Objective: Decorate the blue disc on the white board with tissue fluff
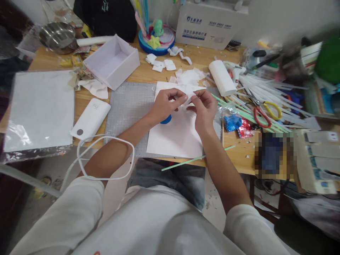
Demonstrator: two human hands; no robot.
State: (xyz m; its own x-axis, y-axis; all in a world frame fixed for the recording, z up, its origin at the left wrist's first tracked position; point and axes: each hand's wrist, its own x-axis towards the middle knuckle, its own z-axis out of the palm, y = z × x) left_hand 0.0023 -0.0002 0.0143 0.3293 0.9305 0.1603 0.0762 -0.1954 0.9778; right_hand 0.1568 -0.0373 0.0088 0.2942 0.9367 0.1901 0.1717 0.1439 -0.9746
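Observation:
Above a white sheet of paper, my left hand and my right hand are close together, fingertips pinched. Between them is a small thin white scrap, perhaps tissue; its exact kind is hard to make out. A flat blue piece lies on the sheet, partly hidden by my left hand. Torn white tissue is spread just beyond my fingers. Under the sheet is a grey cutting mat. One green stick crosses the table's front edge, passing by my right forearm.
Left of the mat are a white power bank with a cable and a white open box. To the right lie scissors, a glue gun, a white roll and many sticks. A colourful clay model stands behind.

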